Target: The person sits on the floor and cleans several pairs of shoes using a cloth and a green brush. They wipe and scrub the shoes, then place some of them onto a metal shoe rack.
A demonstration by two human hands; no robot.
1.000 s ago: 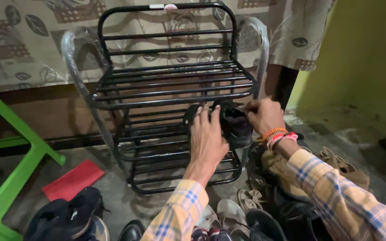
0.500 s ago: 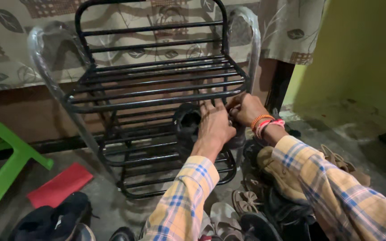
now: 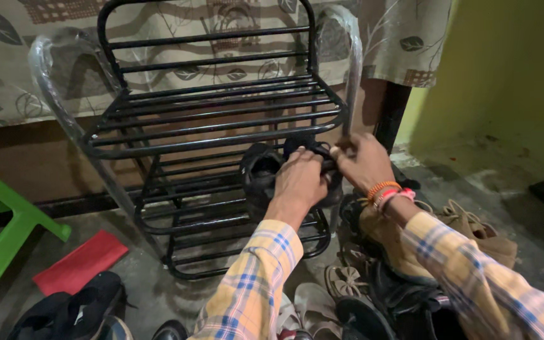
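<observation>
Two hands meet at the middle shelf of a black metal shoe rack point(image 3: 215, 126), where a pair of black shoes point(image 3: 266, 173) sits toward the right end of the bars. The left hand point(image 3: 300, 179) lies over the shoes with its fingers curled down onto the right-hand shoe, pressing or gripping its top; how firmly it holds cannot be told. The right hand point(image 3: 363, 160) is just beside it, touching it, fingers bent and closed around the far edge of the same shoe near the rack's right post. Orange and pink bangles point(image 3: 388, 192) ring the right wrist, and both arms wear yellow checked sleeves. On the floor below and to the right lies a heap of sandals and shoes point(image 3: 373, 283), a tan one among them. A red mat point(image 3: 80, 261) lies left of the rack, a green plastic stool point(image 3: 7, 226) beyond it, and a dark shoe point(image 3: 70, 308) sits at the lower left.
</observation>
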